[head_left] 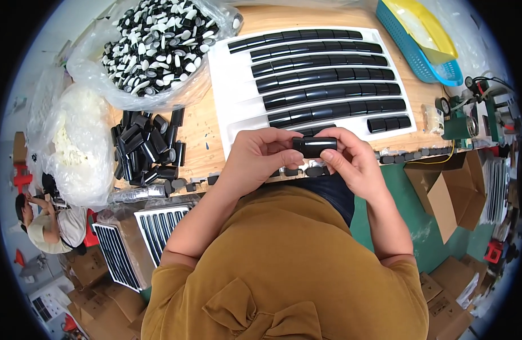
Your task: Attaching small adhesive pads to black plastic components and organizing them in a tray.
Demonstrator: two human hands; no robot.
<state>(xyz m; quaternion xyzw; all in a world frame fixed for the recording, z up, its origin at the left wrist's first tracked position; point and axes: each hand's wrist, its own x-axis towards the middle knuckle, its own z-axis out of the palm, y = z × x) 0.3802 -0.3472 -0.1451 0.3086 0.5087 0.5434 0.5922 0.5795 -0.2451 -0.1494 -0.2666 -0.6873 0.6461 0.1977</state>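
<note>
Fingers [291,157]: left hand [252,154], right hand [354,158] pinching black tube [316,147]
Tube step: probably two-handed checking
Next grip: likely needs steady ends

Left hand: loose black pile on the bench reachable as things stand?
Likely yes: nothing tall shows between the left hand and the loose black pile. That hand is busy, though, holding a black piece with the right hand.
</note>
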